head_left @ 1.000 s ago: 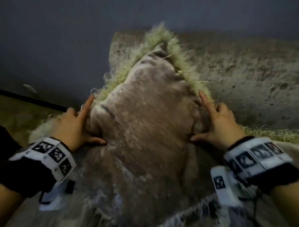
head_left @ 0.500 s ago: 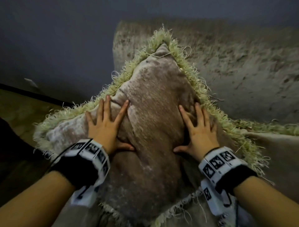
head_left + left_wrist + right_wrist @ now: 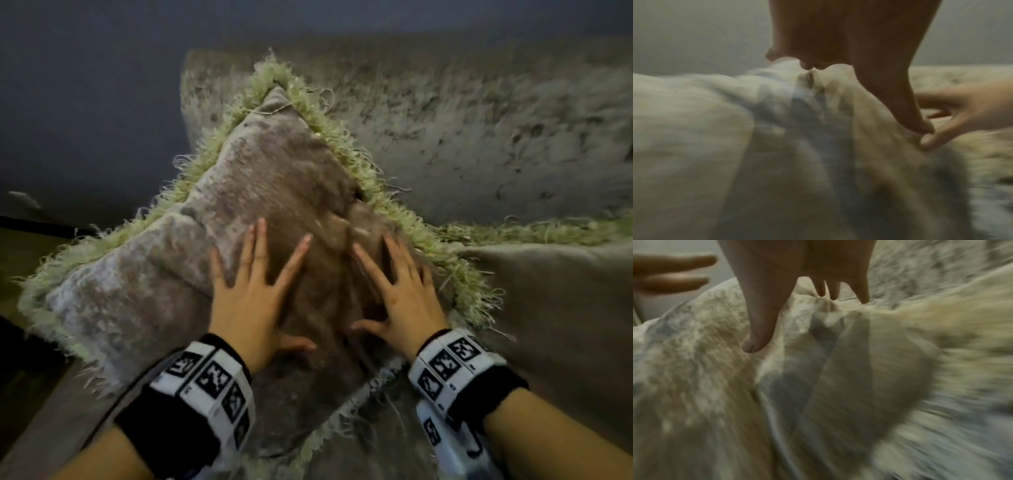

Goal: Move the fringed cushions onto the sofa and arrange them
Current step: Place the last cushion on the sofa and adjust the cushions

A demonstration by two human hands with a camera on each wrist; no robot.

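Note:
A taupe velvet cushion with a pale green fringe stands on one corner against the sofa back, its top corner pointing up. My left hand lies flat on its face with fingers spread, and my right hand lies flat beside it, a crease between them. A second fringed cushion lies to the right, partly behind the first. The wrist views are blurred: the left hand and the right hand press straight fingers into the velvet.
The sofa's left end stops at a dark grey wall. A dark floor strip shows at far left. The sofa seat runs under my wrists.
Both hands have slid from the cushion's side edges onto its front face and closer together. The cushion now stands more upright against the sofa back.

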